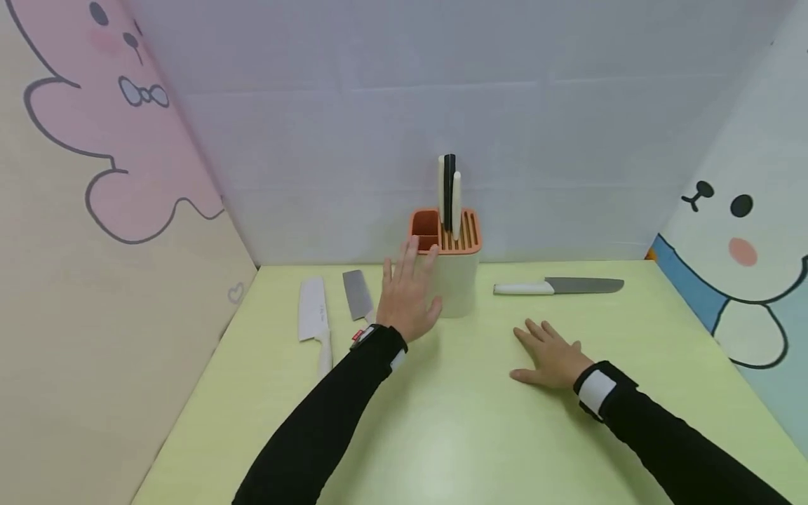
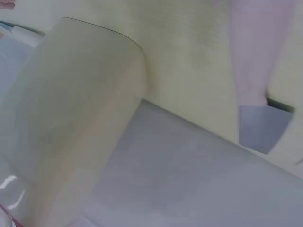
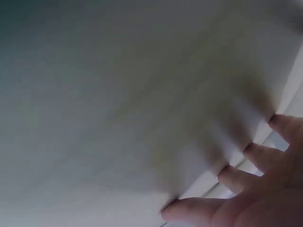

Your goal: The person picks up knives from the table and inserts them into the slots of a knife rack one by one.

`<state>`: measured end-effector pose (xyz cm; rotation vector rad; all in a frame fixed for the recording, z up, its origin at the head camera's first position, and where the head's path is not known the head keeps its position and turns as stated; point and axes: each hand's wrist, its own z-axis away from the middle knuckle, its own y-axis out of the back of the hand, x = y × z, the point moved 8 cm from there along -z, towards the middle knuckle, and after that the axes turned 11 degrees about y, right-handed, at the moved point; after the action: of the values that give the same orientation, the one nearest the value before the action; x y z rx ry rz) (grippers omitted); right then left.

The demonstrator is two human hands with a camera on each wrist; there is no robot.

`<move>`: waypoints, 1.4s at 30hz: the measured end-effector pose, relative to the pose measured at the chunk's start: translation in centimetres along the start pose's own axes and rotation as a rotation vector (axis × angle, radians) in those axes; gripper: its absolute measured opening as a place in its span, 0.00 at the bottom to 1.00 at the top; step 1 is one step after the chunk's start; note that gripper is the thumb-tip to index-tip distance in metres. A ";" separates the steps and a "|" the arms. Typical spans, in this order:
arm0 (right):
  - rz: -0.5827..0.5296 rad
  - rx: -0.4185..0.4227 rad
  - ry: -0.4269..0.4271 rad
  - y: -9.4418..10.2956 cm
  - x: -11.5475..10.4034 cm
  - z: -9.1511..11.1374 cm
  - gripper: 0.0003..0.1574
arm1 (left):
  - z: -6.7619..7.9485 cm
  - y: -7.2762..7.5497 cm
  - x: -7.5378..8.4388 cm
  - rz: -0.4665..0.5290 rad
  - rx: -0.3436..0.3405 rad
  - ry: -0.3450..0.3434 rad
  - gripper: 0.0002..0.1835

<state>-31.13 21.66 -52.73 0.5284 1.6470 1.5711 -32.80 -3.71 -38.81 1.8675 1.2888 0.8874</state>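
Note:
A cream knife block [image 1: 457, 280] with an orange slotted top stands at the back of the table, with two white handles and a black handle [image 1: 449, 189] upright in its slots. My left hand [image 1: 407, 301] is at the block's front left corner, fingers straight and holding nothing; contact cannot be made out. In the left wrist view the block's smooth side [image 2: 94, 85] fills the upper left. My right hand [image 1: 548, 356] is low over the table with spread fingers, nearest a white-handled knife [image 1: 583, 285] lying flat. Its fingers [image 3: 236, 179] appear in the right wrist view with shadows before them.
A white-handled cleaver [image 1: 313, 308] lies on the left of the pale green table [image 1: 467, 435]. Beside it is a smaller grey-bladed cleaver [image 1: 358, 294], its handle partly behind my left hand. A white wall [image 1: 353, 140] closes off the back, with cartoon-printed panels at both sides.

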 end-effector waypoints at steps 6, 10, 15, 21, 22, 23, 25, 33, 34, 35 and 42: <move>0.031 0.005 -0.009 0.1 -0.4 0.6 0.63 | 3.2 2.9 -7.4 -0.026 0.026 0.106 0.38; 0.033 -0.008 -0.018 0.1 -0.3 0.8 0.63 | 6.8 2.8 -12.6 -0.146 -0.119 0.232 0.28; 0.021 -0.016 -0.009 -0.4 -0.2 0.6 0.62 | 11.7 1.7 -16.9 -0.279 -0.339 0.418 0.28; 0.024 -0.029 -0.026 -0.9 0.5 0.8 0.63 | 13.4 0.9 -17.4 -0.245 -0.407 0.520 0.34; 0.021 -0.026 -0.026 -0.9 0.5 0.8 0.63 | 13.5 0.7 -17.4 -0.238 -0.417 0.531 0.35; 0.016 -0.022 -0.024 -0.9 0.4 0.8 0.62 | 13.6 0.5 -17.4 -0.235 -0.434 0.547 0.36; 0.002 -0.019 -0.017 -0.9 0.1 0.6 0.62 | 14.0 0.0 -17.7 -0.240 -0.486 0.587 0.37; -0.019 -0.027 -0.012 -1.3 -0.5 0.2 0.62 | 15.1 -0.5 -19.0 -0.256 -0.601 0.645 0.35; -0.022 -0.024 -0.009 -1.3 -0.6 0.2 0.62 | 15.3 -0.7 -19.1 -0.251 -0.609 0.646 0.35; -0.024 -0.023 -0.006 -1.3 -0.6 0.2 0.61 | 15.4 -0.8 -19.1 -0.243 -0.613 0.645 0.35; -0.001 -0.043 -0.007 -1.3 -0.3 0.4 0.61 | 15.9 -2.2 -18.7 -0.182 -0.576 0.600 0.32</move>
<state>-30.43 21.51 -53.85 0.5097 1.6042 1.5988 -25.75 -23.42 -51.83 1.0495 1.3168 1.5901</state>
